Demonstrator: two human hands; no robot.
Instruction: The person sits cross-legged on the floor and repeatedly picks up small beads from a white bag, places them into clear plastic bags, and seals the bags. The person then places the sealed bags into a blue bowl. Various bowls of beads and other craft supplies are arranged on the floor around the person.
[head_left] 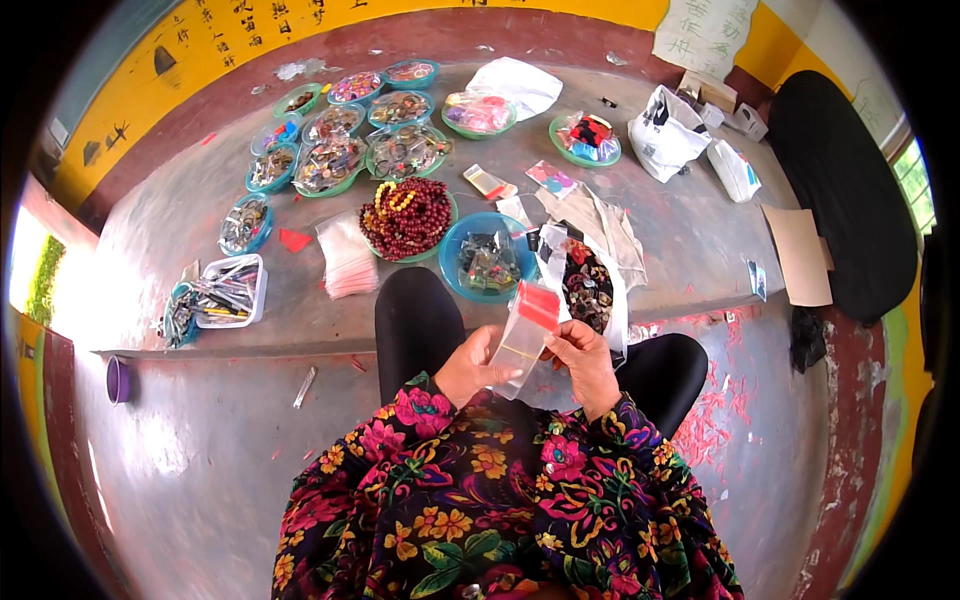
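Note:
My left hand [468,368] is closed around the lower left side of a bundle of see-through plastic bags [522,335] with red top strips. A thin yellowish band runs across the bundle. My right hand [588,362] pinches the bundle's right edge between thumb and fingers. Just beyond my hands stands a blue bowl [452,262] with small packed items in it. To its right, an open white sack [622,318] holds many small dark pieces. A loose pile of similar red-edged bags [348,256] lies left of the blue bowl.
Strings of dark red beads [408,222] fill a bowl beyond my left knee. Several bowls of bagged trinkets [330,160] stand farther back. A white tray [262,290] of pens or similar sticks sits far left. White bags [668,135] and cardboard [800,255] are at right. Red scraps litter the floor.

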